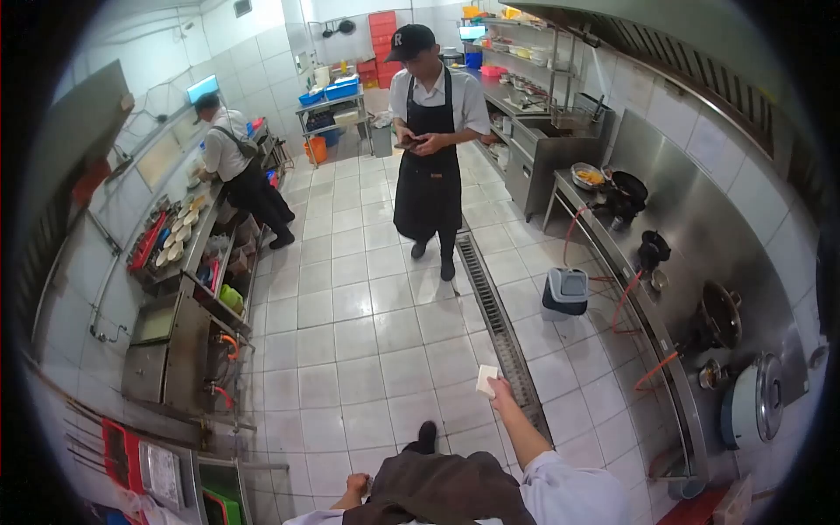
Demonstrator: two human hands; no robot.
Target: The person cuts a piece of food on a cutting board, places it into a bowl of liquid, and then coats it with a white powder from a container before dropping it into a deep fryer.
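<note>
My right hand [501, 391] is stretched out ahead over the tiled floor, its fingers closed on a small white block-like piece [486, 380]. What the piece is made of does not show. Low beside my dark apron [442, 490] hangs my left hand [357, 483], with its fingers curled in. Whether anything is inside that hand is hidden. Neither hand touches a counter.
A co-worker [437, 131] in a black apron stands ahead, holding a dark object. Another person [232, 157] bends over the left counter. A floor drain [494, 306] runs lengthwise beside a lidded bin [566, 291]. Woks [720, 315] line the right stove counter.
</note>
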